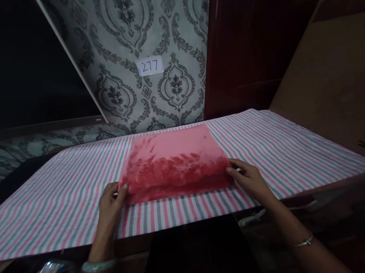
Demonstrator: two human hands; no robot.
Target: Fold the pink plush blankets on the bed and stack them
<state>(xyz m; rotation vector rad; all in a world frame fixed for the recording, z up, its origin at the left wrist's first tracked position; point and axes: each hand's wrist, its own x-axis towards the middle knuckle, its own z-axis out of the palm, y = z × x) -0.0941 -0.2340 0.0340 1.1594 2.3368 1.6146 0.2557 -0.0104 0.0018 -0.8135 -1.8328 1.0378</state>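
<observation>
A folded red plush cloth (176,163) lies on the striped tablecloth (72,181), its nap brushed lighter at the back and darker towards me. Its near edge is a folded band close to the table's front edge. At the cloth's left side my left hand (112,203) pinches the edge between thumb and fingers. My right hand (250,179) grips the opposite side the same way, thumb on top. Both hands sit near the cloth's front corners. The fingertips under the cloth are partly hidden.
Patterned wallpaper with a paper label (149,66) reading 277 stands behind the table. A dark screen (12,66) is at the left. A large cardboard box (339,79) borders the table's right side. Below the front edge at left lie a plastic packet (51,272) and a cable.
</observation>
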